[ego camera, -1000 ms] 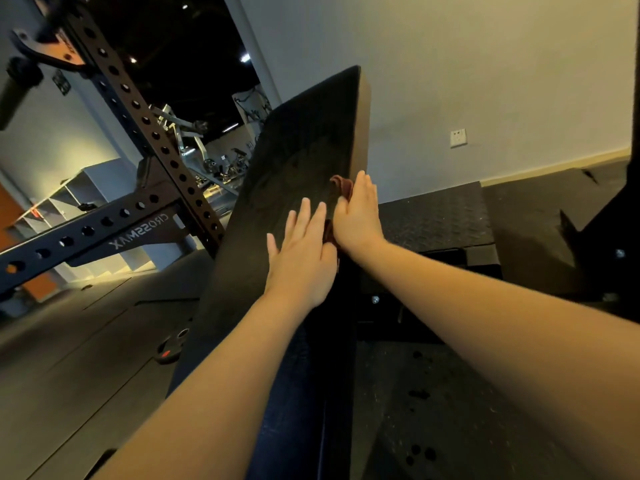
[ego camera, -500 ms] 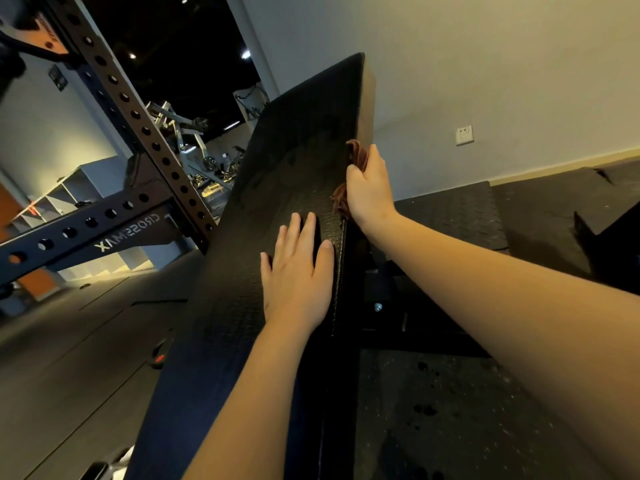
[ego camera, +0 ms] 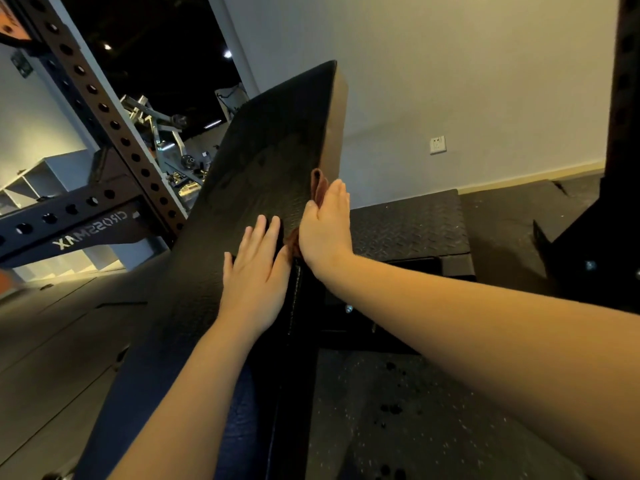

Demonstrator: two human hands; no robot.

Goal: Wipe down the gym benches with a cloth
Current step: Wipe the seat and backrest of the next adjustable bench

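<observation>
Left hand (ego camera: 256,271) lies flat on the bench (ego camera: 263,150) top, fingers straight and close together, bracing. Just right of it, the cloth (ego camera: 318,183) sits on the bench's right side edge, pinned under the right hand (ego camera: 325,230), fingers straight, palm pressing. The risk: only flat pressure holds that cloth, so a fast stroke could let it slip out and drop. It's bunched too, so patches of edge may get missed. Writing: the rack (ego camera: 86,216), far left, reads CROSSMAX, mirrored.
</observation>
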